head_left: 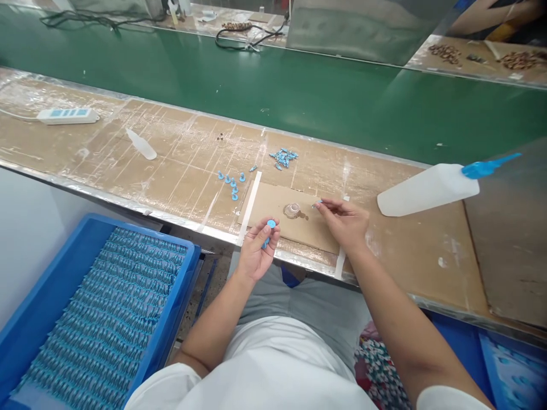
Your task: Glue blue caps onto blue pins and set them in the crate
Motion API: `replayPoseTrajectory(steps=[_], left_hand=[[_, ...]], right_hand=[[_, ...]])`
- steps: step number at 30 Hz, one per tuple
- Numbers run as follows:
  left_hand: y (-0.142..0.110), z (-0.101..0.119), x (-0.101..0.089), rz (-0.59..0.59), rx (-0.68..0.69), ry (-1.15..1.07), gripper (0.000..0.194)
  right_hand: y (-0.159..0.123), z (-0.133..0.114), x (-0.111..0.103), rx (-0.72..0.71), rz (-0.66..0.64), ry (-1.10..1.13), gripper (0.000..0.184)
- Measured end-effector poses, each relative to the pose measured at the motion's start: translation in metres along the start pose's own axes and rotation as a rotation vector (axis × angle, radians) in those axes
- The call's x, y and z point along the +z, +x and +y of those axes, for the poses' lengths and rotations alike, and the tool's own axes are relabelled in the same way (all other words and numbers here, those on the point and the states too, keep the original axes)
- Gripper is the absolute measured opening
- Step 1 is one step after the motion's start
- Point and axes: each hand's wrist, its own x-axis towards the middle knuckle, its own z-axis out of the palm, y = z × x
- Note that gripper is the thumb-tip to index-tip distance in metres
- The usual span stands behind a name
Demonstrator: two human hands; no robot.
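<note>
My left hand (256,253) is closed over the near edge of the bench, with a small blue plastic piece with a round disc top (270,224) between thumb and fingers. More blue shows lower down among those fingers. My right hand (348,225) pinches a tiny blue piece (317,203) at its fingertips, just right of a small round dish (292,210). Wet spots lie beside the dish on a cardboard sheet (314,236). Left of the sheet stand several blue disc-based pieces (235,189). Beyond it lies a pile of small blue pieces (284,158).
A large white squeeze bottle (427,189) with a blue nozzle lies at right. A small white bottle (142,144) and a power strip (68,116) lie at left. Behind runs a green belt (256,85). A blue crate (92,225) with rows of blue pieces stands lower left.
</note>
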Motion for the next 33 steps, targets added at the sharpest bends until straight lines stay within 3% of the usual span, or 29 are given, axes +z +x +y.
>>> replayPoseTrajectory(steps=[3, 6, 11, 17, 27, 33], left_hand=[[0.000, -0.003, 0.002, 0.010, 0.001, 0.024, 0.018], [0.002, -0.004, 0.003, 0.024, 0.003, 0.046, 0.018], [0.002, -0.004, 0.004, 0.029, -0.014, 0.037, 0.018], [0.001, -0.003, 0.004, 0.016, -0.021, 0.046, 0.018], [0.002, -0.003, 0.004, 0.004, -0.016, 0.054, 0.017], [0.001, -0.002, 0.005, 0.034, -0.019, 0.068, 0.017]], right_hand=[[-0.002, -0.017, 0.011, -0.041, 0.048, 0.047, 0.025], [-0.004, -0.024, 0.021, -0.134, 0.045, -0.044, 0.020], [-0.004, -0.019, 0.026, -0.243, -0.009, -0.118, 0.016], [-0.005, -0.015, 0.026, -0.312, 0.014, -0.095, 0.013], [-0.007, -0.005, 0.026, -0.327, 0.008, -0.104, 0.015], [-0.008, -0.002, 0.028, -0.262, -0.033, -0.109, 0.015]])
